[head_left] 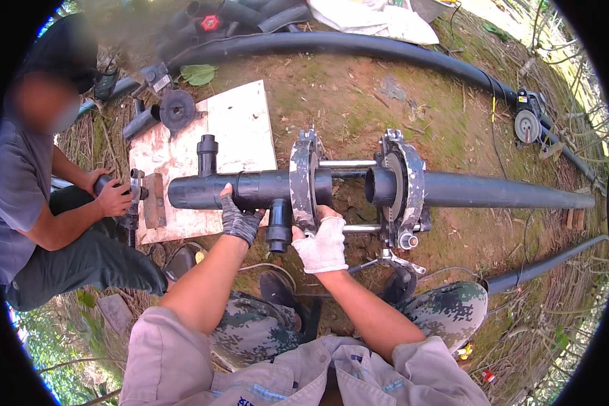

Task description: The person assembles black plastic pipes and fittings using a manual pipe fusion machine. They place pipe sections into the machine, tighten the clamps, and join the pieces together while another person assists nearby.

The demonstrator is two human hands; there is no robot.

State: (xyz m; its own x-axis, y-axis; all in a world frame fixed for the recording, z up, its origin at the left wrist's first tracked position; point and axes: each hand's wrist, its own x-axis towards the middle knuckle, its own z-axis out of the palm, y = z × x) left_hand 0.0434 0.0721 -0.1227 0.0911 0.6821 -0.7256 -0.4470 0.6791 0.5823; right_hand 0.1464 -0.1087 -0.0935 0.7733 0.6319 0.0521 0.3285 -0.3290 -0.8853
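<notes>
A thick black plastic pipe with tee branches (264,189) lies sideways, passing through the left clamp ring (303,183) of a pipe-welding frame. My left hand (241,218), in a grey fingerless glove, grips this pipe from the near side, its thumb up on the pipe wall. In a white glove, my right hand (321,245) is closed round the bottom of the left clamp ring, fingers on its inner side. Across a gap, a long black pipe (501,190) runs through the right clamp ring (407,183), its open end facing the fitting's end.
On the left a co-worker (20,196) crouches, both hands on a black pipe piece in a small clamp. A pale board (240,115) lies behind the fitting. Beyond it, a long black pipe (331,43) curves across the ground. A disc-shaped tool (528,125) sits far right.
</notes>
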